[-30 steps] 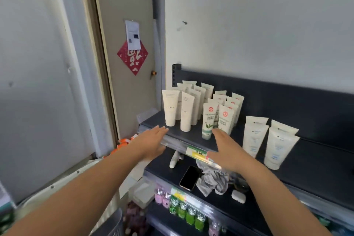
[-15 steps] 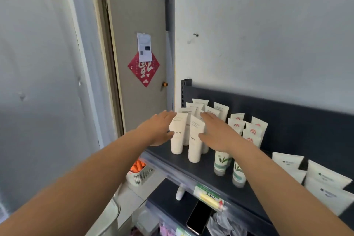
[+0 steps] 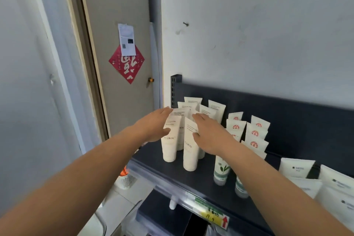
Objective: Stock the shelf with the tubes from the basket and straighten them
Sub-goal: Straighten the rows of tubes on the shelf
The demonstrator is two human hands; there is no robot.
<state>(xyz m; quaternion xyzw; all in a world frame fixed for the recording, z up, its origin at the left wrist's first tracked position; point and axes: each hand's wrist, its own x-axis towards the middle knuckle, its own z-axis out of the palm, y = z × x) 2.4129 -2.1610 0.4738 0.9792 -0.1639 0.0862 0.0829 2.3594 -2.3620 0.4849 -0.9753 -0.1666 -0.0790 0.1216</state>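
White tubes (image 3: 188, 151) on shelf (image 3: 153, 157) are flanked by both hands. Left hand (image 3: 155, 127) is spread flat against left side; right hand (image 3: 208, 134) is spread over right side, nothing pinched.

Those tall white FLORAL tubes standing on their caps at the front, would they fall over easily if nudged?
Probably yes. Each FLORAL tube is tall, stands on a narrow cap and widens toward the top, so a push high up would likely tip it. They stand packed close, so one could knock its neighbours. The left hand and right hand bracket them from both sides, which should steady them.
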